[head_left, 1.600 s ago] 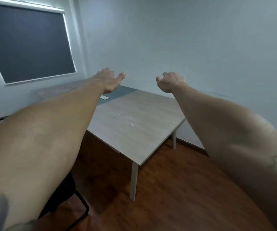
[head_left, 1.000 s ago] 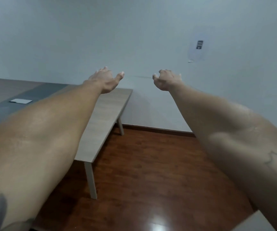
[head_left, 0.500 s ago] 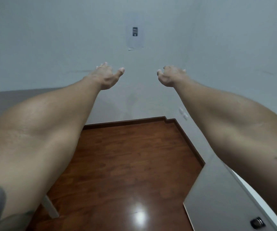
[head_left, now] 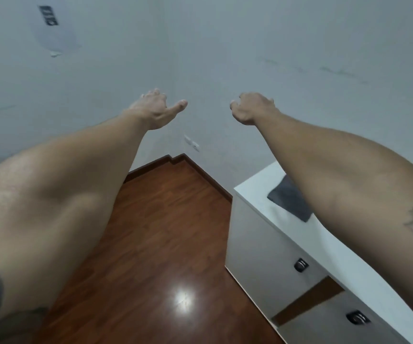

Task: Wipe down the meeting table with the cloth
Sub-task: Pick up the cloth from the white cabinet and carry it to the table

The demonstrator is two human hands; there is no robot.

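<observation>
Left hand: my left hand [head_left: 157,110], centre of frame, arm stretched forward, thumb out, fingers loosely spread, holding nothing.
Right hand: my right hand [head_left: 251,108], centre of frame just right of the left, fingers loosely curled, nothing in it.
Cloth: dark grey folded cloth [head_left: 288,201], right of frame, lying flat on the white-topped bench [head_left: 255,192]; partly hidden under my right forearm, well apart from both hands.
Bench front: pale cabinet doors with small dark round knobs [head_left: 300,265], lower right.
Floor: glossy reddish-brown wood floor [head_left: 165,232], lower centre, bright light reflection on it.
Wall: pale grey wall [head_left: 225,45], upper frame.
</observation>
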